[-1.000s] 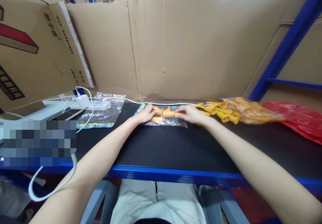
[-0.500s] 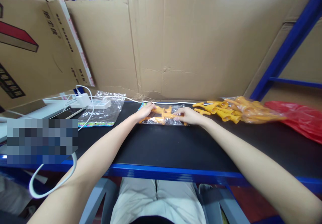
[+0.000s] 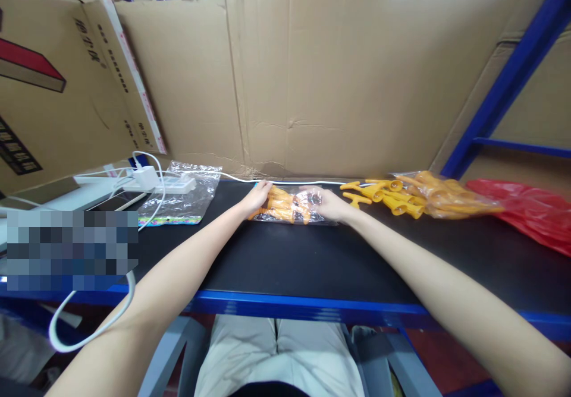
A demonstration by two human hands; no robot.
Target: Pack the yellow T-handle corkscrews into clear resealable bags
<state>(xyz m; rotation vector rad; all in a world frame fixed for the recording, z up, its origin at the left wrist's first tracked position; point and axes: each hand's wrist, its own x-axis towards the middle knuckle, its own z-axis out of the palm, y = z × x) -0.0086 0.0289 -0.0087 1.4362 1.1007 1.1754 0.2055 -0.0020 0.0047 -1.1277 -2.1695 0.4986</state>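
A clear plastic bag point(image 3: 328, 221) lies on the black tabletop in front of me, with several orange plastic pieces point(image 3: 283, 204) bunched in its left half. My left hand point(image 3: 257, 199) grips the bag's left end, its fingers closed beside the orange pieces. At the other end my right hand point(image 3: 328, 204) is closed on the bag's transparent film, and its fingertips are partly blurred against the shine. Just right of that hand lie loose orange T-shaped pieces point(image 3: 357, 199).
More orange pieces in a clear bag point(image 3: 455, 195) sit to the right, beside a red plastic bag point(image 3: 526, 210). On the left are a flat clear bag point(image 3: 191, 204), a power strip point(image 3: 178, 184), a phone point(image 3: 127, 199) and white cables. A cardboard wall point(image 3: 334, 88) stands behind.
The orange pieces have shifted left and bunched together inside the bag. My right hand has changed its hold at the bag's right end; my left hand has barely moved.
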